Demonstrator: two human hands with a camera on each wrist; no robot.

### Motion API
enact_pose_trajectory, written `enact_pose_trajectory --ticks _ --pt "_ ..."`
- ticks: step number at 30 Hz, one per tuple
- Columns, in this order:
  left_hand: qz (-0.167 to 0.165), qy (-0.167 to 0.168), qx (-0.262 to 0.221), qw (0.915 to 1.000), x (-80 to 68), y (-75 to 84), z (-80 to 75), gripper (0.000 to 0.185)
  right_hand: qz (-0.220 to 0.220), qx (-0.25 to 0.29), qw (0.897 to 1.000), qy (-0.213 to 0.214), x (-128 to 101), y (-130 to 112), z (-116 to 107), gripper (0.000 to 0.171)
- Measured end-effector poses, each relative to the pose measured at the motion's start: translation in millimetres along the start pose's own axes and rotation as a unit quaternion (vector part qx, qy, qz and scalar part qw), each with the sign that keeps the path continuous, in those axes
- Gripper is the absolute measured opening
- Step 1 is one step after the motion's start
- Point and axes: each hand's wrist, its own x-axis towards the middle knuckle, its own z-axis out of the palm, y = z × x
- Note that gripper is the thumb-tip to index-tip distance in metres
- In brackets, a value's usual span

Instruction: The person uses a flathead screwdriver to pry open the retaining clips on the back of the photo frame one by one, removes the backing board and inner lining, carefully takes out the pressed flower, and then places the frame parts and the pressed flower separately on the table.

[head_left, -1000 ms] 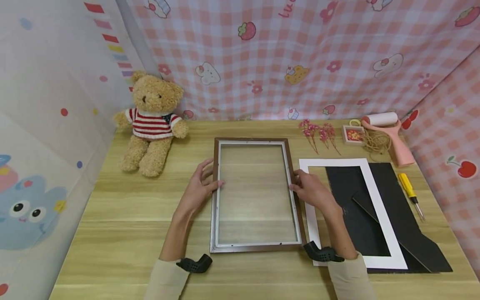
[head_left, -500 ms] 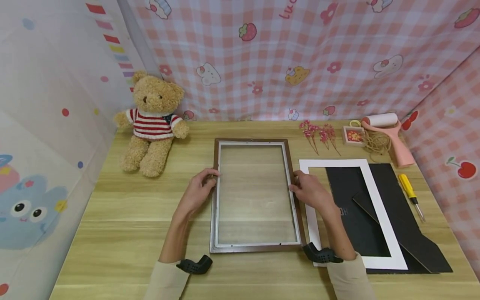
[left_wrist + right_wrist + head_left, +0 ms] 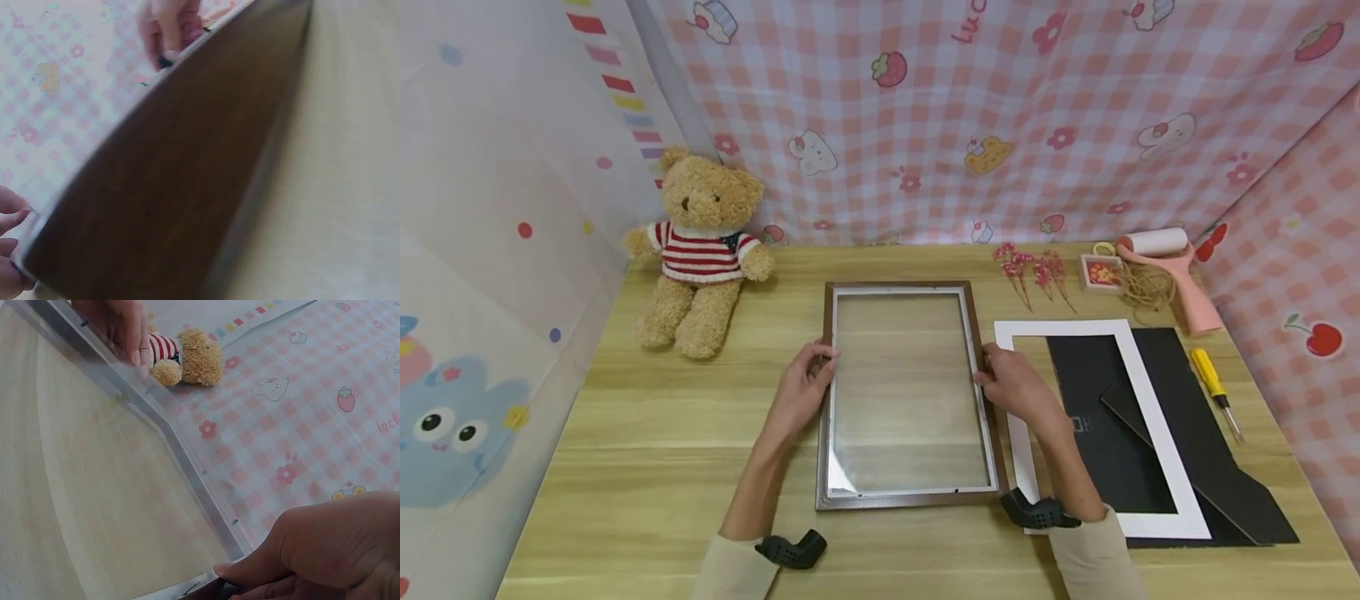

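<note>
A brown wooden picture frame [image 3: 989, 433] with a pale inner lip lies in the middle of the table, a transparent pane [image 3: 910, 392] inside it. Its left side is pinched between the thumb and fingers of my left hand [image 3: 797, 392], the fingertips right at the inner lip. Opposite, my right hand [image 3: 1021, 385] grips the right side, thumb on the inner lip and fingers round the outer edge. The right wrist view shows that thumb close up on the frame's rim [image 3: 215, 519]. Brown frame wood [image 3: 169, 162] fills much of the left wrist view.
Right of the frame, a white mat [image 3: 1150, 408] lies over a black backing board [image 3: 1187, 417]. Beyond are a yellow-handled screwdriver [image 3: 1208, 375], pink dried flowers [image 3: 1015, 265], twine [image 3: 1148, 287] and a pink lint roller [image 3: 1191, 292]. A teddy bear [image 3: 703, 250] sits at back left.
My left fingers have shifted from around the frame's left side to a pinch at its inner lip. A bright reflection has appeared at the pane's lower left corner. The right hand keeps its hold.
</note>
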Motion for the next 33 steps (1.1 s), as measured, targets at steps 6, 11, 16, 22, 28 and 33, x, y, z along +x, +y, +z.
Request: enact_pose_trajectory --ticks 6,11,16,22,28,33 --pt "0.006 0.014 -0.011 0.9998 -2.1 -3.2 4.1 0.023 -0.004 0.000 1.000 0.005 -0.3 0.1 0.8 0.051" --pt "0.001 0.024 -0.033 0.9992 -4.2 -3.9 8.4 0.022 -0.003 0.005 1.000 0.006 -1.3 0.0 1.1 0.049" --pt "0.001 0.031 -0.040 0.9987 -3.8 -4.9 12.3 0.021 -0.005 -0.002 1.000 0.008 -0.8 0.4 1.4 0.047" --pt "-0.004 0.037 -0.059 0.9976 -3.7 -6.9 12.7 0.020 -0.007 0.024 1.000 0.008 -3.8 2.5 -2.6 0.051" --pt "0.019 0.049 -0.086 0.9949 -4.9 -11.8 15.7 0.018 -0.030 0.055 0.998 0.033 -13.4 2.3 -9.4 0.049" --pt "0.035 0.062 -0.079 0.9943 -6.7 -11.2 16.9 0.018 -0.064 0.060 0.994 0.061 -15.0 -1.0 -9.5 0.041"
